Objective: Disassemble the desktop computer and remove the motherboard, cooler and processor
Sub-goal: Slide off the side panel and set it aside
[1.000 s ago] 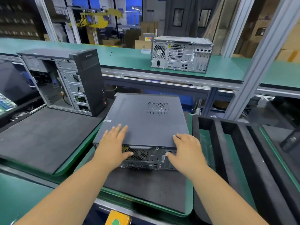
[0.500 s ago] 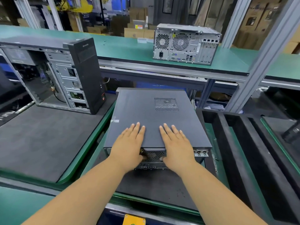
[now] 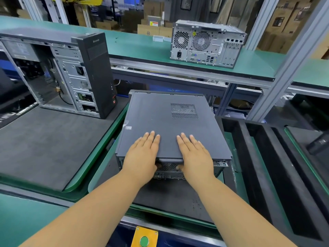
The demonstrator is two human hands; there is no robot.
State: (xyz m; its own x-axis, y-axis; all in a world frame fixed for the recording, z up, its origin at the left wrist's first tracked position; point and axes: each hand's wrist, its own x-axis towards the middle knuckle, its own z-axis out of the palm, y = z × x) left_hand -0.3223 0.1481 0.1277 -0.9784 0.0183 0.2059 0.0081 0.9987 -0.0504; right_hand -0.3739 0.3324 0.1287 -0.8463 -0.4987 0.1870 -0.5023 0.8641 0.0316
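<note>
A dark grey desktop computer [image 3: 169, 125] lies flat on a black mat [image 3: 169, 198], its rear port panel [image 3: 169, 171] facing me. The top cover is on, with a vent grille toward the far right. My left hand [image 3: 142, 154] and my right hand [image 3: 194, 155] press flat on the cover's near edge, fingers straight and pointing away. They sit side by side, on either side of a small tab at the rear edge. Both thumbs drop over that edge onto the rear panel. The motherboard, cooler and processor are hidden inside.
An open black tower case [image 3: 58, 73] stands at the left on a second black mat [image 3: 44, 145]. Another computer [image 3: 206, 43] sits on the green upper shelf. A black foam tray with long slots [image 3: 258, 166] lies at the right. A yellow button box [image 3: 144, 237] is at the near edge.
Both hands moved inward from the cover's rear corners to its middle and now lie flat side by side. My view has shifted closer over the case.
</note>
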